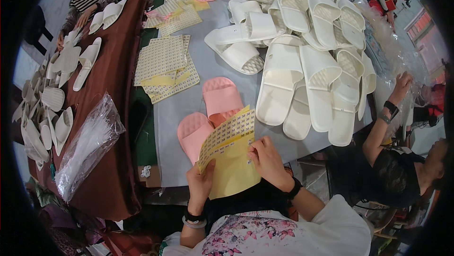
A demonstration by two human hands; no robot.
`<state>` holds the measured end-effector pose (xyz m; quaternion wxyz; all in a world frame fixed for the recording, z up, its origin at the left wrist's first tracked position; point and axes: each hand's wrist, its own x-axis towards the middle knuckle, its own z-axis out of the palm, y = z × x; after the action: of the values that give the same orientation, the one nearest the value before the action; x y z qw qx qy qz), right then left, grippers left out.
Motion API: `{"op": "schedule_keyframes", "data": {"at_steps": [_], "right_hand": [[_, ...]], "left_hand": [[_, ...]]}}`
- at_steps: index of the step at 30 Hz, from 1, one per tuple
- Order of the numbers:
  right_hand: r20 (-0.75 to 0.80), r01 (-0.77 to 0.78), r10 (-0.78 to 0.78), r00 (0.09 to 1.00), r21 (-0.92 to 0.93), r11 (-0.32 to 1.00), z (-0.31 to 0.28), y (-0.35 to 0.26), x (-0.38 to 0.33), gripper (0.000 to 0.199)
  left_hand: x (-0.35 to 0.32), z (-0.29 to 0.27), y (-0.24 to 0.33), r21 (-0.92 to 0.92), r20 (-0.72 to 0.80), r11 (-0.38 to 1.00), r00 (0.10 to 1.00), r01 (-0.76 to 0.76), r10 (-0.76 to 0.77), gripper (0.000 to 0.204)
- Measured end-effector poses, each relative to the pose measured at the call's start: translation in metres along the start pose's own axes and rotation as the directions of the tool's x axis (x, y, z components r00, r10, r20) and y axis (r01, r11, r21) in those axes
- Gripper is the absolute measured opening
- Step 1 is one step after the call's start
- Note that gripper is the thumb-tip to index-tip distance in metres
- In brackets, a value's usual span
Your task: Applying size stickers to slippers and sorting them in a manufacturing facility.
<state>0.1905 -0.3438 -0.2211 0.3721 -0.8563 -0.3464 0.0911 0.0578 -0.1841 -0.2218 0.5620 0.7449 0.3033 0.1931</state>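
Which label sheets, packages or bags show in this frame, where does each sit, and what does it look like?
Yellow sticker sheet: held by left hand and right hand, over pink slippers.
Stacked sticker sheets: on the grey table, pale yellow grids.
More sheets: far end of the table.
Clear plastic bags: brown table, glossy bundle.

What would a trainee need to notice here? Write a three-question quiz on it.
1. True or false: both hands hold the yellow sticker sheet.
2. What colour is the pair of slippers just beyond the sheet?
3. Which hand pinches the sheet's right edge: A the left hand, B the right hand?

Key: 1 true. 2 pink. 3 B; the left hand grips the lower left corner. The white slippers are piled farther right on the grey table.
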Motion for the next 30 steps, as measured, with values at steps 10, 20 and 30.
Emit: {"op": "schedule_keyframes", "data": {"at_steps": [10, 20, 30], "right_hand": [[-0.035, -0.083, 0.095, 0.995, 0.257, 0.963, -0.005, 0.015, 0.002, 0.013], [-0.106, -0.089, 0.143, 0.984, 0.403, 0.911, 0.000, 0.021, 0.003, 0.011], [-0.209, -0.078, 0.250, 0.945, 0.598, 0.797, -0.014, 0.003, -0.001, 0.011]], "left_hand": [[0.000, 0.002, -0.004, -0.093, 0.006, 0.995, 0.999, 0.038, -0.038, 0.016], [0.001, 0.001, -0.004, -0.109, -0.001, 0.993, 0.999, 0.043, -0.044, 0.016], [-0.004, -0.013, 0.008, -0.388, 0.004, 0.889, 0.965, 0.244, -0.263, 0.020]]}}
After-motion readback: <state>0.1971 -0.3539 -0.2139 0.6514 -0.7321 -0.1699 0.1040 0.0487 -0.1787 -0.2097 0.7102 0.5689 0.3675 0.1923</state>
